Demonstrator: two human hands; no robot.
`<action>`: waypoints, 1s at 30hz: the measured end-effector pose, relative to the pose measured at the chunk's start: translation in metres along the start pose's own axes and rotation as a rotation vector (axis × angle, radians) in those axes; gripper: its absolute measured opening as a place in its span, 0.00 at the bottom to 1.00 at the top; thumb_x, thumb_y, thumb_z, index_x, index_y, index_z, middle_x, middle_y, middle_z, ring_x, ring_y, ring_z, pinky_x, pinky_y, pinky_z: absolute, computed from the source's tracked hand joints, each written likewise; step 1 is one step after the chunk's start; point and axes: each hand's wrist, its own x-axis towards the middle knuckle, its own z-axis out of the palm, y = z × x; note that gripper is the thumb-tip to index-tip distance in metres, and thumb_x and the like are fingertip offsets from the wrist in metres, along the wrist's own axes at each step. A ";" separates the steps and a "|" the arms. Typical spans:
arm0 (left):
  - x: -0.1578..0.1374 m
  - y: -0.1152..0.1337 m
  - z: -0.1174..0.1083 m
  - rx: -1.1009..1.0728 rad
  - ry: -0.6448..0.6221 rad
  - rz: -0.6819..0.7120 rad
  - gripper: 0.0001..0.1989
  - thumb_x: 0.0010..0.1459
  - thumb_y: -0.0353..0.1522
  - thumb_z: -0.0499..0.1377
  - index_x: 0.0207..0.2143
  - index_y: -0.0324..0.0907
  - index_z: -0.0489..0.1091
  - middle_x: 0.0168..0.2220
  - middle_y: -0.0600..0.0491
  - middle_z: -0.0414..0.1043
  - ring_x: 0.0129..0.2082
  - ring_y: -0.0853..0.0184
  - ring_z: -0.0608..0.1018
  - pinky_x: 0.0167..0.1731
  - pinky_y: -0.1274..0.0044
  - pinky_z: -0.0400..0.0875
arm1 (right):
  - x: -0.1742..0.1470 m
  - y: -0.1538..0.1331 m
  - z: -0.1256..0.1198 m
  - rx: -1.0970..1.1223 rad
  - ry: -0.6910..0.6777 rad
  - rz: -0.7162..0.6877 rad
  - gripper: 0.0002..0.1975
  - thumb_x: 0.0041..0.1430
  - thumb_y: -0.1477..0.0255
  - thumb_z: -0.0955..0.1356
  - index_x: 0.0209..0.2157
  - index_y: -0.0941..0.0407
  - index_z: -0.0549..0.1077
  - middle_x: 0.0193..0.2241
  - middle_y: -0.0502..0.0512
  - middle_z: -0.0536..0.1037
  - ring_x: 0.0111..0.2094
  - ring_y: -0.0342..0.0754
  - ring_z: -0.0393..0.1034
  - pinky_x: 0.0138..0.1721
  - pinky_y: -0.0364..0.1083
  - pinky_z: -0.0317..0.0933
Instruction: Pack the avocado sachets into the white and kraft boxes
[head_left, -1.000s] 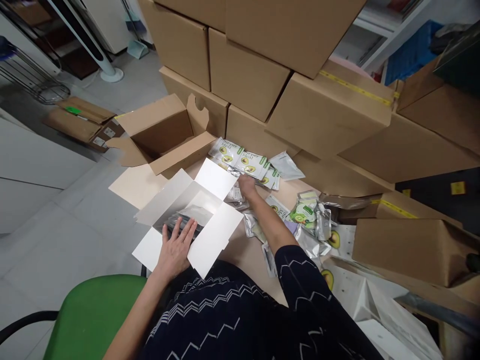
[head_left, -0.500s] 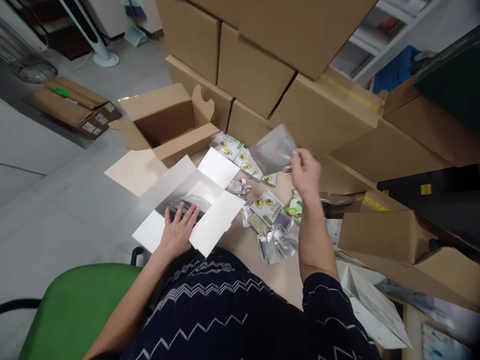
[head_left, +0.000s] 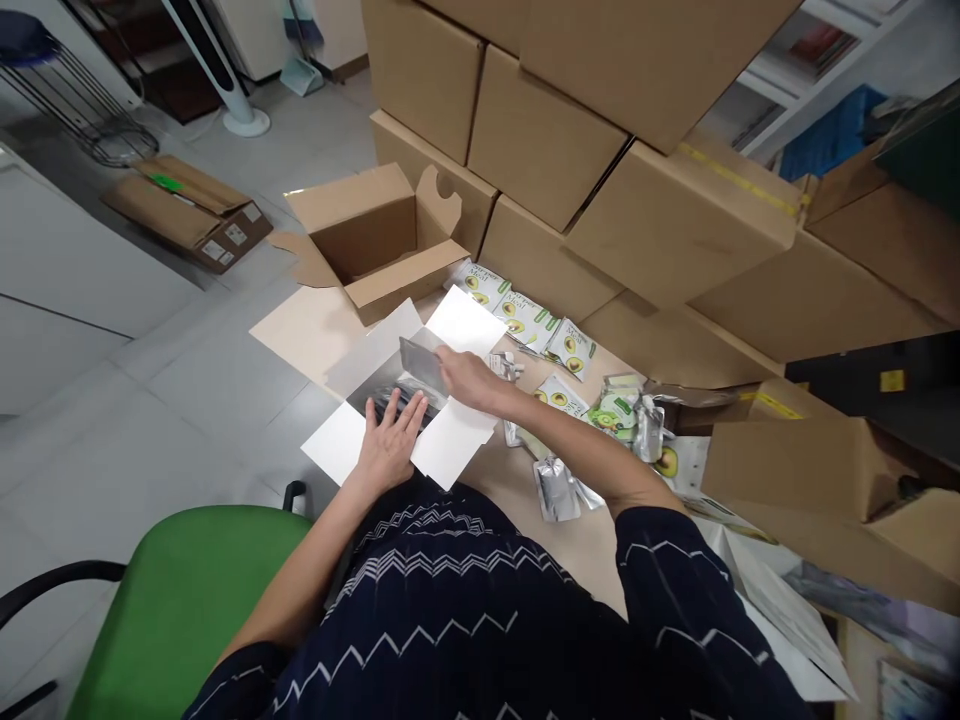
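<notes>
Left fingers [head_left: 390,412] partly cover the pouches [head_left: 405,397] beneath. Right fingers [head_left: 450,370] hide one edge of their grey pouch [head_left: 421,364]; print on a silver pouch [head_left: 505,367] to their right is unreadably small. Beyond them, the top edge crops cardboard boxes [head_left: 649,65].

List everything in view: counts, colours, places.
Flat-topped table: 1, beige, centre
Open cardboard box: 1, white, table's near left edge
Flat rectangular pouch: 1, grey, at the white box's opening
Flat packets: count unclear, dark, inside the white box
Flat avocado-print sachets: several, white-green, on the table
Foil pouches: several, silver, on the table
Open rectangular cardboard carton: 1, brown, beyond the white box
Large cardboard boxes: several, brown, stacked behind
Long low cardboard package: 1, brown, left floor
Rounded chair: 1, green, lower left
Slim tower-shaped appliance: 1, white, upper-left floor
Dustpan: 1, pale blue, upper left
Plastic crate: 1, blue, upper right
Left hand: 1, bare, over the packets
Right hand: 1, bare, gripping the pouch
</notes>
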 end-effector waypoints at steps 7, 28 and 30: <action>0.001 0.000 0.001 0.000 0.027 0.001 0.53 0.47 0.27 0.55 0.73 0.32 0.34 0.74 0.38 0.40 0.73 0.41 0.46 0.65 0.40 0.33 | 0.037 0.002 0.025 -0.204 -0.378 -0.017 0.15 0.65 0.74 0.65 0.50 0.62 0.75 0.48 0.68 0.81 0.46 0.56 0.78 0.38 0.45 0.66; 0.012 -0.011 0.004 0.016 -0.004 0.049 0.42 0.60 0.42 0.56 0.73 0.43 0.46 0.73 0.45 0.47 0.73 0.43 0.48 0.67 0.43 0.33 | 0.047 0.193 -0.001 0.159 0.435 0.411 0.15 0.69 0.73 0.60 0.38 0.60 0.77 0.39 0.59 0.79 0.41 0.47 0.71 0.43 0.44 0.63; 0.012 -0.012 0.006 0.024 0.001 0.048 0.42 0.60 0.44 0.56 0.73 0.43 0.48 0.73 0.46 0.48 0.73 0.43 0.49 0.68 0.44 0.33 | 0.067 0.193 0.021 -0.061 0.333 0.361 0.15 0.69 0.76 0.59 0.44 0.60 0.77 0.47 0.64 0.77 0.49 0.53 0.68 0.50 0.49 0.61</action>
